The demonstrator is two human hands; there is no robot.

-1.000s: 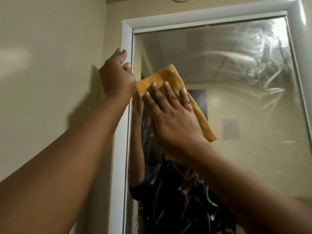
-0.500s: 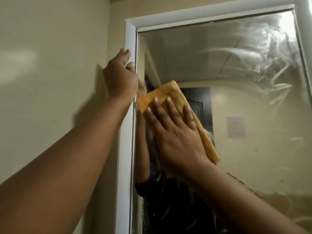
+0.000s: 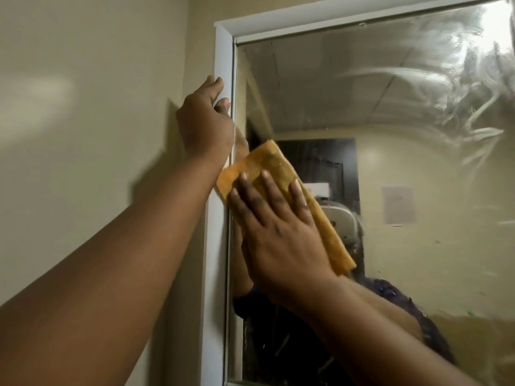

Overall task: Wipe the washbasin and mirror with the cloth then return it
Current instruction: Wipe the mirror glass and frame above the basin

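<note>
Cloth (image 3: 274, 165) lies folded flat on mirror (image 3: 390, 135) near its left edge, pinned under my right hand (image 3: 281, 232), fingers straight, not curled; left hand (image 3: 204, 126) grips frame (image 3: 223, 57); soft, limp, light, I'd judge, best pressed by palm.

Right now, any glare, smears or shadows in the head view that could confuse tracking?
Head view: bright glare and streaky wipe smears on the mirror upper right; left hand casts a dark shadow on the wall; right hand and cloth sharp; wide-angle bending of the frame.

Beige wall (image 3: 83, 135) w/ white-framed mirror (image 3: 390, 112); orange cloth (image 3: 267, 168) on glass.
</note>
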